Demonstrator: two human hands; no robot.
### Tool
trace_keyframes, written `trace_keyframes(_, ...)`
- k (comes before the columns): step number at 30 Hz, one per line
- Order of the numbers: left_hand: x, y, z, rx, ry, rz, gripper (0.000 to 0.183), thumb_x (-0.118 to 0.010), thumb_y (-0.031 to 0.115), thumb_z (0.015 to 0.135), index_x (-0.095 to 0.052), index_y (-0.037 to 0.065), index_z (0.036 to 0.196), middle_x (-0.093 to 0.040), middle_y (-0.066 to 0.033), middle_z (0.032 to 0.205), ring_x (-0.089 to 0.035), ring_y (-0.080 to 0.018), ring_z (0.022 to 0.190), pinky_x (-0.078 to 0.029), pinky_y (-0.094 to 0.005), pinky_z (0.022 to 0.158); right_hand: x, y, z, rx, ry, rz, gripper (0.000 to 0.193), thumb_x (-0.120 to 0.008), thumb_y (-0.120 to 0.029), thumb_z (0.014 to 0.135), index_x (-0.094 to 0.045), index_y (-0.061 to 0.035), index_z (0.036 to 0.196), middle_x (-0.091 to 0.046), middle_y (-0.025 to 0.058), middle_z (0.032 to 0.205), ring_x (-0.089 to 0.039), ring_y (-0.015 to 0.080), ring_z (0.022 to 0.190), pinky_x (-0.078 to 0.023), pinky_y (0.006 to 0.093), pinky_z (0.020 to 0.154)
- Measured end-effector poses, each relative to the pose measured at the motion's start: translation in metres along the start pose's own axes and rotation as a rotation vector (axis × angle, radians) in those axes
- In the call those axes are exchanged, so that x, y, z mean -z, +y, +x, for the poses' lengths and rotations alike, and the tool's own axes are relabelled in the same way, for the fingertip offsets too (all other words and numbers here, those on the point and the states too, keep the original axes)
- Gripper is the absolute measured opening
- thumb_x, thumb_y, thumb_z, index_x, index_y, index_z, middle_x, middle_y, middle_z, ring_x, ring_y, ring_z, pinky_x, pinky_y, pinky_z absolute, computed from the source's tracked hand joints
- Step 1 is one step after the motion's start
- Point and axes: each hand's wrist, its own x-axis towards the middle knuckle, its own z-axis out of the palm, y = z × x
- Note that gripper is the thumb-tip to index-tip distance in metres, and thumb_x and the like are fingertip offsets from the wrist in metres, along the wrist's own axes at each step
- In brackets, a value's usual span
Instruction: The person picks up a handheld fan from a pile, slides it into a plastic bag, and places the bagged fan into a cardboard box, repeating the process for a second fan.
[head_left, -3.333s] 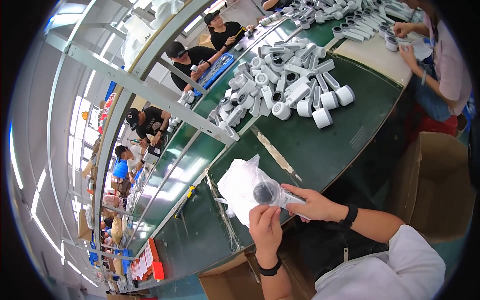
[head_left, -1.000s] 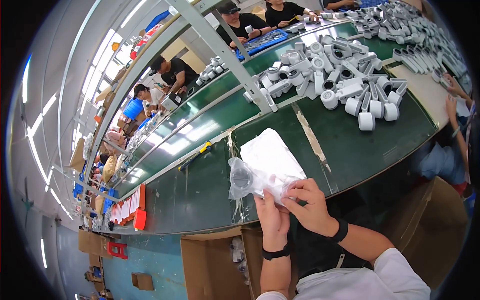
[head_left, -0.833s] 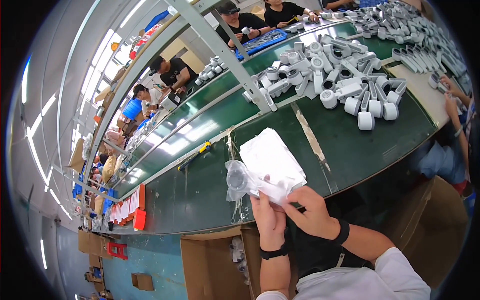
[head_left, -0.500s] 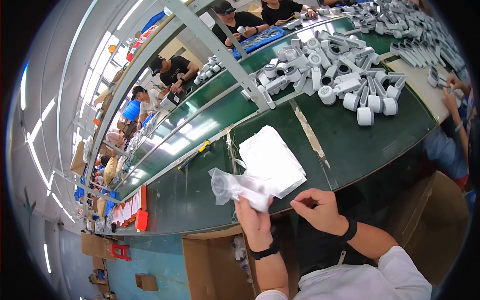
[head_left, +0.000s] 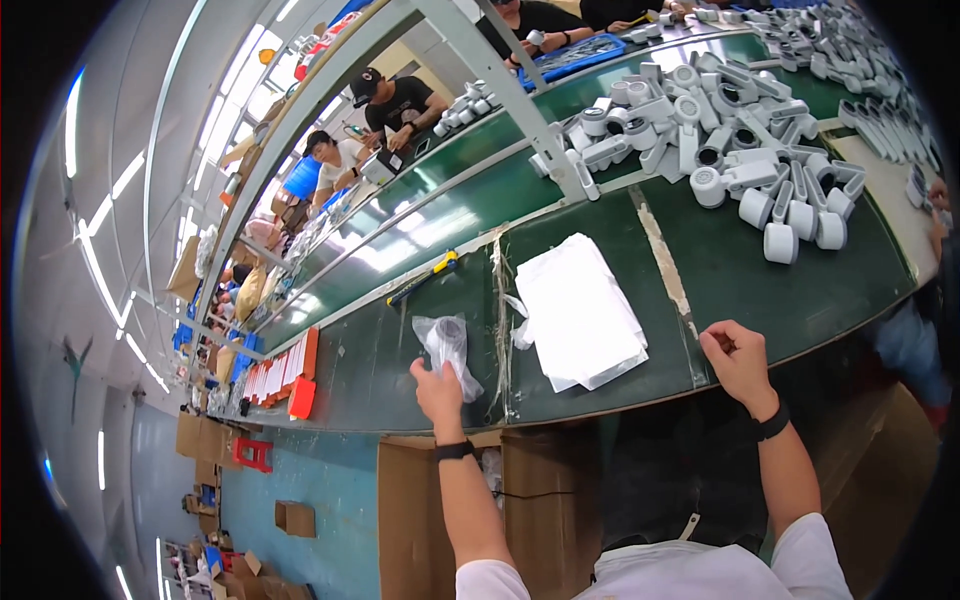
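In front of me on the left, a clear plastic bag with a pale handled device inside lies on the green tabletop. My left hand is at its near end, fingers around the bagged device; their undersides are hidden. Over the front edge on the right, my right hand has its fingers curled together, and nothing shows in them. Between my hands lies a stack of flat white bags or sheets, touched by neither.
Grey-white devices with round heads and handles are heaped at the right. A yellow-and-black cutter lies behind the bag, near a metal frame post. Orange trays stand left; a cardboard box is below the edge. Co-workers sit across the line.
My left hand has carried the bagged device left and down onto the tabletop. My right hand has moved right, away from the white stack. The view has shifted slightly.
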Motion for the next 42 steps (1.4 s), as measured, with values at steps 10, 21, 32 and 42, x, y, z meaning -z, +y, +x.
trace_keyframes(10, 0.019, -0.024, 0.016, 0.057, 0.178, -0.385, 0.057, -0.066, 0.032, 0.089, -0.044, 0.002, 0.131, -0.066, -0.0129, 0.112, -0.064, -0.0263, 0.087, -0.050, -0.0368, 0.079, 0.000, 0.008, -0.001, -0.004, 0.061, 0.024, 0.008, -0.064, -0.004, 0.089, -0.063, 0.0033, 0.087, -0.057, -0.0045, 0.070, -0.048, 0.0007, 0.062, -0.039, 0.0178, 0.056)
trace_keyframes(21, 0.015, -0.059, 0.000, 0.018, -0.502, -0.705, 0.073, -0.072, 0.001, 0.080, -0.035, -0.004, 0.142, -0.064, -0.0128, 0.113, -0.058, -0.0116, 0.086, -0.050, -0.0252, 0.081, 0.001, 0.011, -0.004, 0.040, 0.072, 0.014, 0.007, -0.064, -0.004, 0.090, -0.063, 0.0031, 0.087, -0.057, -0.0043, 0.070, -0.047, 0.0003, 0.061, -0.039, 0.0176, 0.054)
trace_keyframes(32, -0.005, -0.066, 0.005, 0.021, -0.232, -0.606, 0.014, -0.066, 0.002, 0.083, -0.068, -0.006, 0.094, -0.070, -0.0073, 0.080, -0.064, -0.0111, 0.072, -0.050, -0.0252, 0.066, -0.003, 0.009, -0.005, 0.097, 0.090, -0.008, 0.007, -0.064, -0.003, 0.089, -0.063, 0.0029, 0.087, -0.056, -0.0037, 0.069, -0.047, 0.0007, 0.060, -0.039, 0.0181, 0.054)
trace_keyframes(42, -0.005, -0.076, -0.003, -0.175, -0.149, -0.540, 0.062, -0.080, 0.012, 0.072, -0.053, -0.001, 0.127, -0.064, -0.0123, 0.105, -0.059, -0.0133, 0.073, -0.050, -0.0279, 0.067, -0.004, 0.006, -0.006, 0.154, 0.150, -0.084, 0.010, -0.069, -0.010, 0.082, -0.067, -0.0004, 0.085, -0.066, 0.0098, 0.073, -0.062, 0.0155, 0.058, -0.049, 0.0262, 0.055)
